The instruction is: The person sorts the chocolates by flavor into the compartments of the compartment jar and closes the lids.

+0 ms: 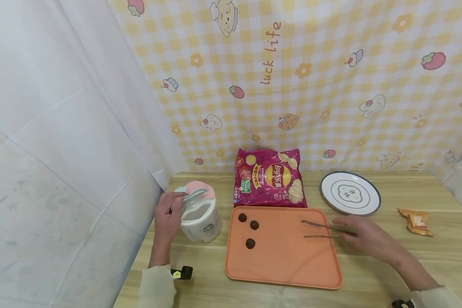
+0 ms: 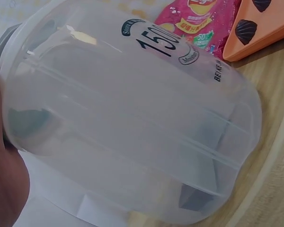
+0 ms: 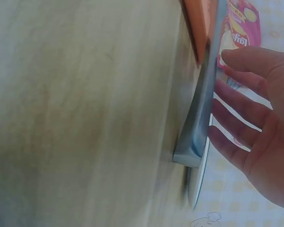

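My left hand grips the lid side of a clear plastic storage container marked 1500, at the table's left. Its lid has pink and pale green parts and a raised pale flap; fingers are at that flap. In the left wrist view the container looks tilted. My right hand is beside metal tongs, whose tips reach over an orange tray. In the right wrist view its fingers are loosely extended, fingertips right at the tongs. Three dark brown ridged pieces lie on the tray's left side.
Behind the tray lies a magenta Lay's chip bag. A white plate with a dark rim stands at the back right, and a small orange packet is farther right. A patterned curtain hangs behind the wooden table.
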`<state>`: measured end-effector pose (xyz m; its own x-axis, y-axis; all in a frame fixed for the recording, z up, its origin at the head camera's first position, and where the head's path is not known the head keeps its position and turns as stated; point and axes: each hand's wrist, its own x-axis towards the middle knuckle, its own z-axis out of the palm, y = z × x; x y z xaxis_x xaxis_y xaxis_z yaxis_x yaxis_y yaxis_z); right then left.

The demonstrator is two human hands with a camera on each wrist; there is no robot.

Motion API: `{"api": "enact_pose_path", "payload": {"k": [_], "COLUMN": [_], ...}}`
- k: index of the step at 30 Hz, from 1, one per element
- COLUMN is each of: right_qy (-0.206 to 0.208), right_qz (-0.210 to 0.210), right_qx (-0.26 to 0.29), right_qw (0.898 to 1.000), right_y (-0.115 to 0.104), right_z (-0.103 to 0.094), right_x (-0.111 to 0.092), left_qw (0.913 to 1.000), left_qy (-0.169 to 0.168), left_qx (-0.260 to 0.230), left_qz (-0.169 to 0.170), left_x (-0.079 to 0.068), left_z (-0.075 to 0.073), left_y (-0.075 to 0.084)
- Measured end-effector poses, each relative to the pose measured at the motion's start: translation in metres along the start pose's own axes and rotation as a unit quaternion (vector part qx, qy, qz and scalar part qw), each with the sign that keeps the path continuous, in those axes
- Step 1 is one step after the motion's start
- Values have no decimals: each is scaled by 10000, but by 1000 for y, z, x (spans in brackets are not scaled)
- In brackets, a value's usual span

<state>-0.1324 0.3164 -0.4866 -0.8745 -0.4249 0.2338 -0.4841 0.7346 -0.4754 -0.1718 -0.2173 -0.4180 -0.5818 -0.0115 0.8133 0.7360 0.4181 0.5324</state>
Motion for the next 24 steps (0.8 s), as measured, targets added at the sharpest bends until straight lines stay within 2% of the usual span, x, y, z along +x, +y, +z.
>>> {"api": "enact_pose_path", "payload": {"k": [5,8,12,17,24], "right_qy": [151,162,97,-49,189], "right_qz": [-295,-378,-334,-206,-494], "right_qx": [-28,-68,16,152,-253], "right_qw": [9994,9991,9994,9997,9983], "right_y": [5,6,7,7,6], "right_z": [5,7,8,8,13], "right_x": [-2,-2,-4,-7,-8], "left_qw": [9998,9997,9994,9990,9989], "left_qy": [70,155,212,226,265], "left_qx": [-52,-109,-279,-372,-368], "left_qz": [-173,-146,1,26,-83], "left_x": [-4,-5,-7,-9,-10], "left_z": [2,4,6,7,6], "left_y": [1,-1,-5,-6,-2]}}
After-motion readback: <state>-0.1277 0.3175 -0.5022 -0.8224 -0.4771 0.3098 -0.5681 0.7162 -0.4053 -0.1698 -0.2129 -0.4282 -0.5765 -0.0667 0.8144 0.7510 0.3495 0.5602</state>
